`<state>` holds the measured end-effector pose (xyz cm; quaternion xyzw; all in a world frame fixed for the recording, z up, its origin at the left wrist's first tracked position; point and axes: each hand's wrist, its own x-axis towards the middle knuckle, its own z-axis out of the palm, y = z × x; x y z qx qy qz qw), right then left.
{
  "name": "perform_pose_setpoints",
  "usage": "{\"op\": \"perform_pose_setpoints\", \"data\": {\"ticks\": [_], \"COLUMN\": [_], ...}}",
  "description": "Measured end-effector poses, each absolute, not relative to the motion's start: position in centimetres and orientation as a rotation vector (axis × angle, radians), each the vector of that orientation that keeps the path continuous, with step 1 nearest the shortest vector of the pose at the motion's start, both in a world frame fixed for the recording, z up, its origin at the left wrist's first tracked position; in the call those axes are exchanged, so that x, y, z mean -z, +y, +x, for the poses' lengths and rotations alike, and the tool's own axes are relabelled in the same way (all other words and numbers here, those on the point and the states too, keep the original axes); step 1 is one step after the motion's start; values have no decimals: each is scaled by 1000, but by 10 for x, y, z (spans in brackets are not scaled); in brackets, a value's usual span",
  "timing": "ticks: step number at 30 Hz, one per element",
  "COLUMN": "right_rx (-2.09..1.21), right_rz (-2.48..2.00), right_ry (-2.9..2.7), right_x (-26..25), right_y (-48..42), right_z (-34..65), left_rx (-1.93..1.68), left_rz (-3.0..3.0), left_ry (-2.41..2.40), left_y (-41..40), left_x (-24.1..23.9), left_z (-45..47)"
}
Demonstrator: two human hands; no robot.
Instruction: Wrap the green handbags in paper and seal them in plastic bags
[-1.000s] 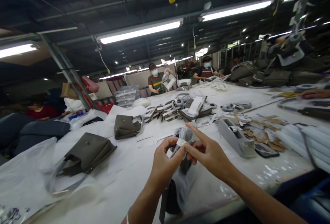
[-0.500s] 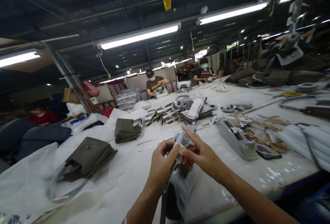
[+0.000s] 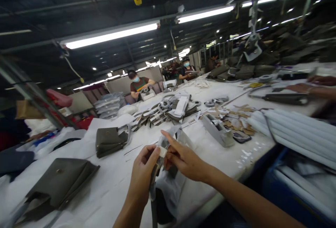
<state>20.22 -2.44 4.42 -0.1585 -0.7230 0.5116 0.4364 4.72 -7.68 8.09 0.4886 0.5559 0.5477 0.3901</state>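
Note:
Pinched between the thumb and forefinger of my left hand (image 3: pixel 144 168) is a small white piece (image 3: pixel 162 151), perhaps folded paper or foam. My right hand (image 3: pixel 185 159) is right beside it, forefinger stretched out and the other fingers curled in. What those curled fingers grip is hidden. Below both hands, at the table's near edge, a dark item is partly covered by translucent plastic wrap (image 3: pixel 172 186); it looks like a handbag with a strap. To the left lie a dark olive handbag (image 3: pixel 61 182) and a smaller-looking one (image 3: pixel 109 142) farther back.
A grey tape dispenser (image 3: pixel 217 132) stands right of my hands, near brown scraps (image 3: pixel 240 118). Beyond lies a heap of wrapped strips (image 3: pixel 149 116). White padded rolls (image 3: pixel 291 133) lie at right. Two masked co-workers sit across the table; another person's hand (image 3: pixel 299 88) is at far right.
The view has swung right, so the surroundings appear farther left. My right thumb has drawn back from the white piece, which my left hand still pinches. Another person's hands now show at far right.

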Motion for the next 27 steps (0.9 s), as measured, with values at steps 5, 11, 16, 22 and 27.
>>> {"op": "perform_pose_setpoints", "data": {"ticks": [5,11,16,22,27], "right_rx": [-935,-456,-491,-669,-264], "right_rz": [-653,-973,-899,-885,-1642], "right_ry": [-1979,-2060,-2043,-1679,-1506], "right_x": [-56,-51,-46,2,74], "right_y": [-28,-26,-22,5,62], "right_z": [202,196,203,289,408], "left_rx": [-1386,-1356,-1273,-1360,-1375], "left_rz": [1242,1259,1280,1177,1296], "left_ry": [1504,1577,1582,1757,1833], "left_y": [-74,-75,-75,-66,-68], "left_x": [-82,-81,-81,-78,-71], "left_z": [40,40,43,10,-7]}}
